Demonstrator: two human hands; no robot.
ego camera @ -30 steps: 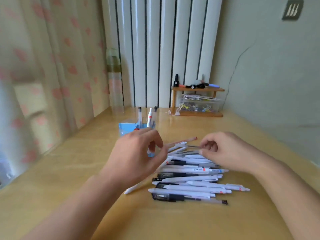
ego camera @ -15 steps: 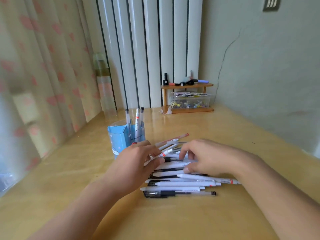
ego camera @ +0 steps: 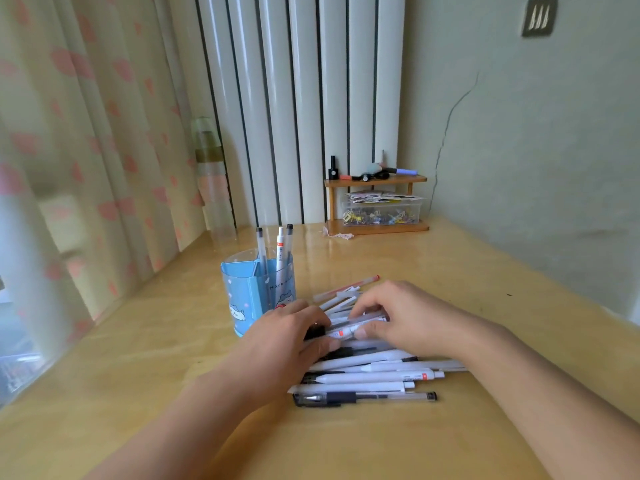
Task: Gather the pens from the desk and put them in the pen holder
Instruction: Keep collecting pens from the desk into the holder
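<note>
Nearest on the desk (ego camera: pixel 145 386) lies a black-gripped clear pen (ego camera: pixel 363 397), the front edge of the pile of pens (ego camera: pixel 374 370), mostly white barrels lying side by side. Both hands press into the heap from either side, likely to bunch several at once: the left hand (ego camera: pixel 287 336) and right hand (ego camera: pixel 407 315) each curl around a white pen with an orange band (ego camera: pixel 348 331). Just beyond stands the blue pen holder (ego camera: pixel 258 294), three pens upright inside.

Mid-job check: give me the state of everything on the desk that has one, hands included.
Pen holder: upright, three pens standing in it.
Pen pile: flat on the desk, not yet gathered.
Left hand: down on the pile, grip unclear.
Right hand: fingers on a white pen.
Clear box: lidded, under the shelf.
</note>
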